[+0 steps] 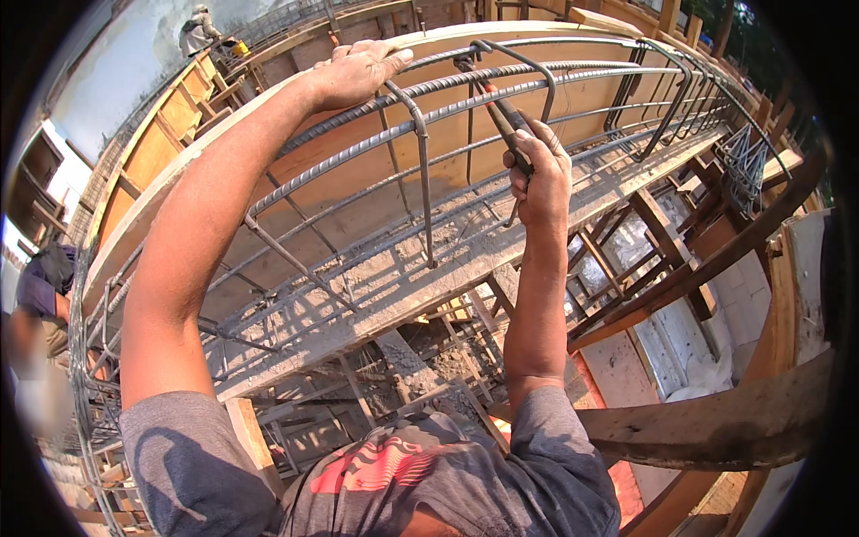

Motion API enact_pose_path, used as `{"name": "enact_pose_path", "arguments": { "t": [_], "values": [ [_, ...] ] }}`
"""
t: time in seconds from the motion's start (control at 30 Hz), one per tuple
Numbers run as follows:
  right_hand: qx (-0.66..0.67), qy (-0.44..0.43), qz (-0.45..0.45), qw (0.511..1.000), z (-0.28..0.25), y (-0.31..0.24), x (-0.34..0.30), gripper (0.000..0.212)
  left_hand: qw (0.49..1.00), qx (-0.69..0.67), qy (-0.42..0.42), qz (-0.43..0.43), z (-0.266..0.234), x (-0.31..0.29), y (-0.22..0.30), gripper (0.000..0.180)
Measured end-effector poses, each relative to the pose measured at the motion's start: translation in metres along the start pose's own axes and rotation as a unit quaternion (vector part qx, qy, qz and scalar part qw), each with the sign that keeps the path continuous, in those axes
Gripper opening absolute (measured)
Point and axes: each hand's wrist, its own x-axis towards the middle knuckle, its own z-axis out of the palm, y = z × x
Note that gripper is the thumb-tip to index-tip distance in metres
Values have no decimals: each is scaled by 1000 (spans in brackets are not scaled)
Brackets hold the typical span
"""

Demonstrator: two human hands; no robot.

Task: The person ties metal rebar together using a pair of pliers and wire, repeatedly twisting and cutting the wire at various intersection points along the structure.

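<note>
A pair of end-cutting pincers [512, 121] with dark handles is in my right hand [541, 170], the fingers closed round the grips. Its jaws are at the top rebar, beside a bent steel stirrup [537, 64]. Any tie wire there is too small to make out. My left hand [358, 73] curls over the upper rebar near the formwork's top edge. Just right of it, another stirrup [422, 161] hooks over the ribbed rebar [335, 163] of the long cage. Behind the cage stands a plywood form panel [582, 94].
A dusty plank [376, 318] runs under the cage, with timber props below. A thick wooden beam [716, 421] crosses at lower right. Bundled wire ties [741, 166] hang at the right. One person [199, 31] is at the far upper left; another [45, 282] at the left edge.
</note>
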Motion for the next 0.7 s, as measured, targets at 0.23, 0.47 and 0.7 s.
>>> {"name": "enact_pose_path", "arguments": {
  "t": [0.23,0.47,0.7],
  "values": [
    [-10,-14,6,1000,-7,11,-5,41,998,9,7,60,2,3,-11,66],
    [-46,-15,-40,998,-5,10,-7,32,997,1,-12,71,-7,6,-4,62],
    [-24,31,-86,996,-10,28,2,31,995,-5,-14,99,-9,7,-8,63]
  ]
}}
